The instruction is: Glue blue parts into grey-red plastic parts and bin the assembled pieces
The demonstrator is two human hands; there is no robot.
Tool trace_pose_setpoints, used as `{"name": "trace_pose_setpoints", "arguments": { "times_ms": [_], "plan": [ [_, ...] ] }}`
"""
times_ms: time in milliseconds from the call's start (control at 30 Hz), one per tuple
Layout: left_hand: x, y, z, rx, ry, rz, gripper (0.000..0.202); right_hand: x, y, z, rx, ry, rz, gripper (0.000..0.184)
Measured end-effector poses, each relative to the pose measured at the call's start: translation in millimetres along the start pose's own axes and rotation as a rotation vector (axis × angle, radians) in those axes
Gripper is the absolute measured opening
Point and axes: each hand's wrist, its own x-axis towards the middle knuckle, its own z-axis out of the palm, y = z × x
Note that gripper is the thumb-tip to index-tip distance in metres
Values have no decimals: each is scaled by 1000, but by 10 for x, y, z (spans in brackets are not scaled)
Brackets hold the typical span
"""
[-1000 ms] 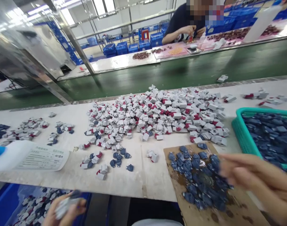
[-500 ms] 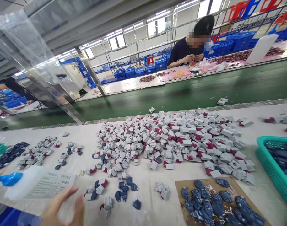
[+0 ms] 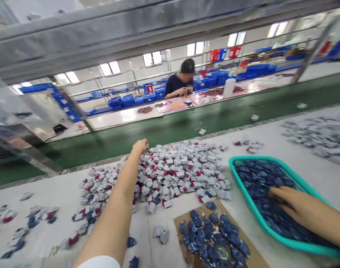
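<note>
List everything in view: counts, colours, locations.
white-and-red parts: too many to count, white and red, heaped mid-bench
white bench: one, white, foreground
teal basket: one, teal, right on bench
dark blue parts: too many to count, dark blue, in basket; more on cardboard sheet
cardboard sheet: one, brown, front of bench
green belt: one, green, beyond bench
co-worker: one, dark top, across belt
blue crates: many, blue, background
left hand: at pile's far edge
right hand: in basket, among dark blue parts
</note>
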Motion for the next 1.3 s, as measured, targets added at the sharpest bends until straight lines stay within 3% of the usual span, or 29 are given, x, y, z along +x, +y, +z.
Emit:
{"name": "trace_pose_setpoints", "arguments": {
  "times_ms": [133, 233, 333, 433, 567, 633, 733, 800, 867, 933, 1000, 1167, 1300],
  "plan": [
    [19, 32, 45, 83, 8, 1, 35, -108, 79, -33, -151, -239, 76, 24],
    [-99, 40, -13, 83, 107, 35, 30, -51, 51, -52, -232, -339, 113, 13],
    [-336, 17, -126, 21, 225, 84, 27, 29, -2, -87, -249, -419, 125, 20],
    [-738, -53, -206, -95, 358, 138, 33, 40, -86, -137, -226, -410, 149, 19],
    [-1640, -138, -83, -635, 507, 227, 32, -25, -280, -237, -140, -294, 197, 28],
    [-2180, -109, 99, -861, 440, 211, 31, -60, -436, -290, -92, -231, 223, 35],
    [-2899, 41, 455, -1081, 223, 80, 31, -131, -776, -315, -29, -152, 242, 48],
    [-3248, 170, 693, -1259, 78, -58, 34, -211, -1062, -269, 34, -172, 202, 56],
    [-3489, 275, 890, -1413, -54, -198, 37, -316, -1351, -172, 109, -268, 58, 48],
    [-3644, 332, 1027, -1485, -166, -295, 37, -425, -1581, -40, 145, -354, -158, 31],
    [-3735, 340, 1106, -1504, -244, -331, 37, -506, -1709, 103, 126, -372, -314, 26],
    [-3806, 288, 1099, -1570, -404, -362, 52, -525, -1696, 355, 47, -358, -403, 24],
    [-3807, 318, 984, -1665, -365, -474, 48, -490, -1657, 365, 10, -382, -468, 27]
  ]
}}
